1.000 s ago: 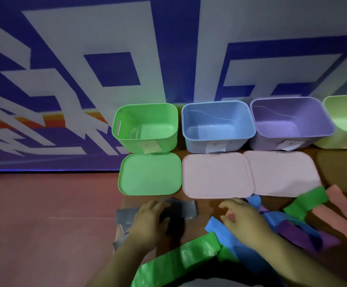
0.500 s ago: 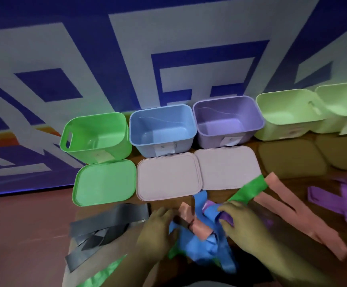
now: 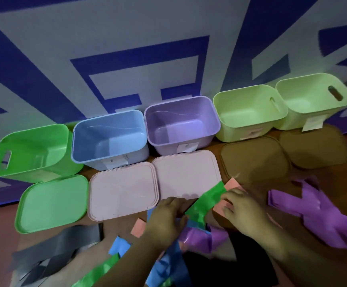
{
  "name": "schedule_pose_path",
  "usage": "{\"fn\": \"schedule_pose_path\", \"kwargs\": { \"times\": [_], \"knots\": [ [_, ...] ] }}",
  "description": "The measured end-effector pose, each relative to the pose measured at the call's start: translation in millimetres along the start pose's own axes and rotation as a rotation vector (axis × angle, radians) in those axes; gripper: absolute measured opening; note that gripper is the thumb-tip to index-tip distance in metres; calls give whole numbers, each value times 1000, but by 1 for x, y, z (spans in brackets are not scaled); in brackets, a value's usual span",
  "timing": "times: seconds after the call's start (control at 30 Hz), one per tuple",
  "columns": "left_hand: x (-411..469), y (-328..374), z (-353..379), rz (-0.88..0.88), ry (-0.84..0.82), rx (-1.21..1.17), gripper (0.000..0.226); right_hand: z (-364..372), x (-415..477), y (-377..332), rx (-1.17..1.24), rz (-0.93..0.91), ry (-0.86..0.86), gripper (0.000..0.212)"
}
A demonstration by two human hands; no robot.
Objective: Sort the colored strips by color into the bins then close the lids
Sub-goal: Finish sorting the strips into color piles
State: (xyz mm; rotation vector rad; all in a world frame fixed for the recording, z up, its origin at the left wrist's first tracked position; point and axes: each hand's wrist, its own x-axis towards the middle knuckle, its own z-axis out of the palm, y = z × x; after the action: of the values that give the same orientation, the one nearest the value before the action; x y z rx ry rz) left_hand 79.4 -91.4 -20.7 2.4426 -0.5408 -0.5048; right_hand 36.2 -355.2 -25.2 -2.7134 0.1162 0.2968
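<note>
Plastic bins, five, open, rowed along your 12 o'clock. Lids flat on the desk before them. Purple strips at 3 o'clock, grey strips at 8. Green strip centre: your right hand pinches its far end; your left hand curls at its near end, grip unclear.

The bins run bright green bin, light blue bin, lilac bin, then pale green bins. The lids are one green lid, pale pink lids and brown lids (nearly the tone of the brown table). The loose pieces are grey strips, blue strips, salmon pink strips, vivid purple strips and a glossy green strip. The wall carries an angular blue-and-white pattern.
</note>
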Motion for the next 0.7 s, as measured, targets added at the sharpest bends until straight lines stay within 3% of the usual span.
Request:
{"fn": "schedule_pose_path", "kwargs": {
  "times": [0.3,0.53,0.7],
  "knots": [
    [54,17,26,-176,-198,-82,60,-4,68,22,-11,-94,-61,39],
    [62,16,28,-201,-269,-122,67,-1,91,26,-158,-196,-88,38],
    [57,24,20,-177,-192,-243,63,-23,86,22,77,-163,-107,23]
  ]
}}
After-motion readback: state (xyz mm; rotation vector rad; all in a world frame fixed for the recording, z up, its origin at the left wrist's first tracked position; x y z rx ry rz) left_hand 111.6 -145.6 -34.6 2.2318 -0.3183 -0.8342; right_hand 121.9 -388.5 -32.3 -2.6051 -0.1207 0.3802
